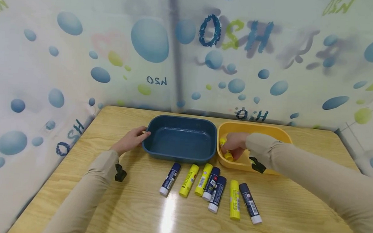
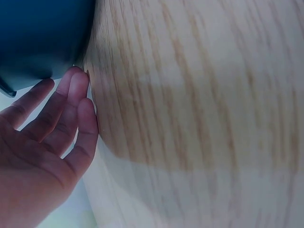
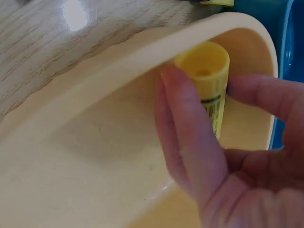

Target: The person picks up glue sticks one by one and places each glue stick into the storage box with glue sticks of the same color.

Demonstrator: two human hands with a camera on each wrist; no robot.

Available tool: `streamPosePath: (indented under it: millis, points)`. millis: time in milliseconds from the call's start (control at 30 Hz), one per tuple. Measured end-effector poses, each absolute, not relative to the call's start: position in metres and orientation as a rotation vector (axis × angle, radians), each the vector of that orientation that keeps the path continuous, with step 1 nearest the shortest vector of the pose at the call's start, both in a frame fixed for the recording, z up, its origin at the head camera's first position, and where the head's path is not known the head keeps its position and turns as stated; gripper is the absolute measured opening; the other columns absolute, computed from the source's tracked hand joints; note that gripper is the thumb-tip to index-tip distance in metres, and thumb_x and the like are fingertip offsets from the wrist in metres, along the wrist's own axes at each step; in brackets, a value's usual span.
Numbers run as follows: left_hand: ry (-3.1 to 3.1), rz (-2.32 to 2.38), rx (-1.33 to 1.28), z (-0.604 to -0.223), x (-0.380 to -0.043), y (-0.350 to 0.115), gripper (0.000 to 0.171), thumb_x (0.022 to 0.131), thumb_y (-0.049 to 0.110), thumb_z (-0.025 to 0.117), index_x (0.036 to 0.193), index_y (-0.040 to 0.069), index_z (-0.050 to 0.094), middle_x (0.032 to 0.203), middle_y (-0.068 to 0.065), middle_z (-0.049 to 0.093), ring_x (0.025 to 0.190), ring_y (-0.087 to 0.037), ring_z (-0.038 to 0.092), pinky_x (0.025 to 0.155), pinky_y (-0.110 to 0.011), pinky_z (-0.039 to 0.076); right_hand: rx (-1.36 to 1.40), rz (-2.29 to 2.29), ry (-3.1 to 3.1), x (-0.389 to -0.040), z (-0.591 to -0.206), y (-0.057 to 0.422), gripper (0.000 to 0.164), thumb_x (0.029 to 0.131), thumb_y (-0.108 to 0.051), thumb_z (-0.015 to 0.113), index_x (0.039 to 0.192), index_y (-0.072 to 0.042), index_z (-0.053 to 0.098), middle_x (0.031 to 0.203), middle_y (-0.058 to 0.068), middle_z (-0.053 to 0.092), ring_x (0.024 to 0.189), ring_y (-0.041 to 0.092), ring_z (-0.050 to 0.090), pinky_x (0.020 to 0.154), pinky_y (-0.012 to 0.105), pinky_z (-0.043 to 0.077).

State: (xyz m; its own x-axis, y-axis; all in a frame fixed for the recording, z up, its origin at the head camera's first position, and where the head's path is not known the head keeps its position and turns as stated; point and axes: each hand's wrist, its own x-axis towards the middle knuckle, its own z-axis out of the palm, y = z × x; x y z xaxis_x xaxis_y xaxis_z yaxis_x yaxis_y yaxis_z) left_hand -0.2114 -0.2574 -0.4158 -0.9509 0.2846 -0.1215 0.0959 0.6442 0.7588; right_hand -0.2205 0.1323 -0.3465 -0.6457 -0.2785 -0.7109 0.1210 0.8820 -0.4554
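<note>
Inside the yellow bin (image 1: 267, 128), at its left end, my right hand (image 1: 236, 143) grips a yellow glue stick (image 3: 214, 88) between thumb and fingers. The right wrist view shows the stick's hollow round end facing up near the bin's wall. My left hand (image 1: 130, 140) rests at the left end of the dark blue bin (image 1: 180, 156). Its thumb reaches the rim, and loosely bent fingers (image 2: 78, 90) touch the outer wall low down, near the table. Yellow glue sticks (image 1: 189, 180) and dark blue glue sticks (image 1: 170, 179) lie on the table in front of the bins.
Both bins stand side by side on the wooden table (image 1: 132, 204), near its back edge. Two dark blue sticks (image 1: 217, 194) and a yellow stick (image 1: 204, 180) lie close together. Farther right are another yellow stick (image 1: 235, 200) and a dark blue one (image 1: 250, 202). A patterned curtain (image 1: 189, 61) hangs behind.
</note>
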Motion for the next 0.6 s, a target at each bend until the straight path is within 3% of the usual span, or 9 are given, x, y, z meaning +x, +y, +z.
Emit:
streamPosePath:
  millis: [333, 600]
  points:
    - [2.642, 1.181, 0.307, -0.415, -0.212, -0.256, 0.044, 0.103, 0.032, 0.044, 0.126, -0.005, 0.051, 0.103, -0.017, 0.058, 0.084, -0.024, 0.056, 0.076, -0.037, 0.051, -0.046, -0.646, 2.125, -0.22, -0.348, 0.131, 0.037, 0.09, -0.014, 0.061, 0.118, 0.004, 0.045, 0.097, 0.018, 0.056, 0.079, 0.026, 0.06, 0.075, 0.032, 0.055]
    - [2.64, 1.189, 0.333, -0.413, -0.21, -0.257, 0.034, 0.104, 0.028, 0.044, 0.113, -0.003, 0.053, 0.085, -0.01, 0.05, 0.074, -0.022, 0.051, 0.072, -0.039, 0.048, -0.116, -0.574, 2.184, -0.209, -0.319, 0.147, 0.053, 0.094, -0.031, 0.057, 0.129, 0.008, 0.046, 0.109, 0.022, 0.061, 0.092, 0.029, 0.063, 0.085, 0.042, 0.051]
